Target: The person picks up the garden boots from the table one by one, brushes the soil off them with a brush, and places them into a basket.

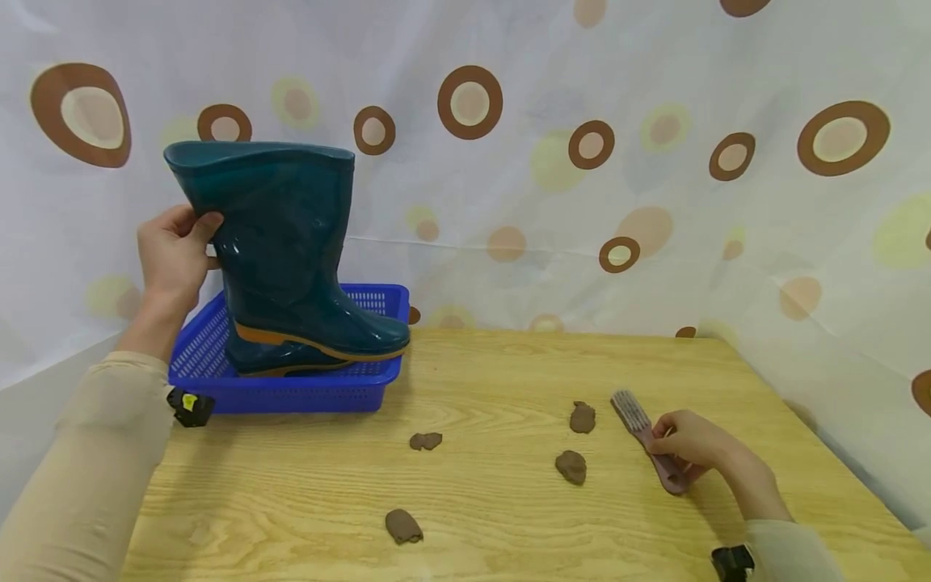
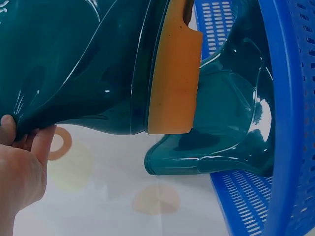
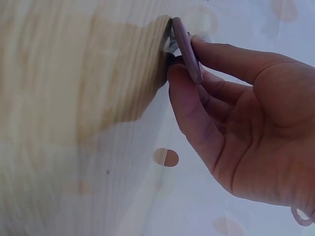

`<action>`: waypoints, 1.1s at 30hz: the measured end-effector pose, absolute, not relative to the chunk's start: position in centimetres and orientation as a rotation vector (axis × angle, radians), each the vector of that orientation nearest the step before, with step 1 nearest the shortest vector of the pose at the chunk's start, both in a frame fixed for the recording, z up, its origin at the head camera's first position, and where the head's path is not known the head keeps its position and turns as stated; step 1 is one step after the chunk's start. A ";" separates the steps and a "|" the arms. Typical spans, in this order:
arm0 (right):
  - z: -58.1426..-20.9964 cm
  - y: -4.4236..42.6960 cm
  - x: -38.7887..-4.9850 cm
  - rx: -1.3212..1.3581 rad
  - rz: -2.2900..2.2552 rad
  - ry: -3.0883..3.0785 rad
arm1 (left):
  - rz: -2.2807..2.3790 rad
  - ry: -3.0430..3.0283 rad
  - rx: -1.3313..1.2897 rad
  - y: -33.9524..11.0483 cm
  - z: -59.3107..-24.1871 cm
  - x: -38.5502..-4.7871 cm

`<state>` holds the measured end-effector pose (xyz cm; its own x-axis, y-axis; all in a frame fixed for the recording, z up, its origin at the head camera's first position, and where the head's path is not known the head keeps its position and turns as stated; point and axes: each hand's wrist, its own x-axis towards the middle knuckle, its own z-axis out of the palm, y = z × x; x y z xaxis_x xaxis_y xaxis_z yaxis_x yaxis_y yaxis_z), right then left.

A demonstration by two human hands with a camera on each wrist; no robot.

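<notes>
My left hand [image 1: 174, 255] pinches the back of a dark green rubber boot [image 1: 291, 234] by its shaft. The boot is upright over the blue basket [image 1: 284, 398], its orange-edged sole above a second green boot [image 2: 226, 103] that lies on its side in there. At the right of the table, my right hand [image 1: 701, 444] holds a scrubbing brush [image 1: 658, 461] by its mauve handle, between thumb and fingers. The brush's bristles face up and its head points away from me. In the right wrist view, the handle [image 3: 187, 51] shows edge-on and the bristles are hardly visible.
Several flat brown lumps lie on the wooden table [image 1: 494, 372]: one lump [image 1: 403, 525] near the front, another [image 1: 425, 440] before the basket, and two, a rounded lump [image 1: 570, 467] and a ragged lump [image 1: 583, 417], left of the brush. A white patterned curtain [image 1: 509, 186] hangs behind.
</notes>
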<state>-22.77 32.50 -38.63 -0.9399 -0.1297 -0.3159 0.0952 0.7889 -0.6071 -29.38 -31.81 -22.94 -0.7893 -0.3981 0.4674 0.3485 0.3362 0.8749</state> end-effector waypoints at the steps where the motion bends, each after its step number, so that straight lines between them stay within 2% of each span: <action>1: -38.6 32.5 -22.8 -0.029 -0.915 2.641 | -1.503 -1.971 0.052 -32.0 -23.1 -29.4; 20: -38.3 32.6 -22.9 -0.024 -0.895 2.648 | -1.532 -1.957 0.120 -34.4 -24.9 -29.4; 33: -38.5 32.6 -23.1 -0.025 -0.910 2.637 | -1.537 -2.020 0.136 -35.4 -27.6 -29.8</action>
